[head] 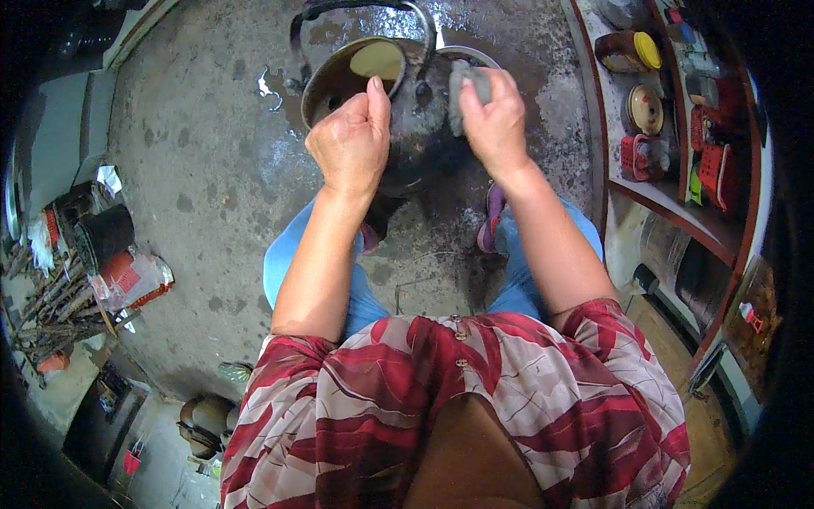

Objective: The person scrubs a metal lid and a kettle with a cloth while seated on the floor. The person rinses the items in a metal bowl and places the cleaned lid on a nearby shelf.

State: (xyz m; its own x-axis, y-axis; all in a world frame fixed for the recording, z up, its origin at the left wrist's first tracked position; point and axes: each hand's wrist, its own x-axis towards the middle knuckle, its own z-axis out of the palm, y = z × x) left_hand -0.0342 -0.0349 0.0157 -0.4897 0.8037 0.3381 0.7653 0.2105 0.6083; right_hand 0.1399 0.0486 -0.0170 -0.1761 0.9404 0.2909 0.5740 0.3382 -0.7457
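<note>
A blackened metal kettle [413,143] with a raised curved handle [362,5] is tilted on the wet floor in front of me, its round mouth facing up and to the left. Over the near edge of the mouth, my left hand [350,143] is closed on the rim, thumb pointing up. My right hand [496,121] presses a grey cloth [474,92] between thumb and fingers at the kettle's right side. A pale, round patch [378,60] shows inside the mouth. Behind the cloth, part of a light curved rim [474,52] is visible; the rest is hidden.
Shelves [594,95] at the right hold a jar with a yellow lid [647,51], a round tin [645,109] and red plastic baskets [715,175]. Firewood sticks [57,302] and plastic bags [137,277] lie at the left. Wet patches mark the concrete floor [203,159].
</note>
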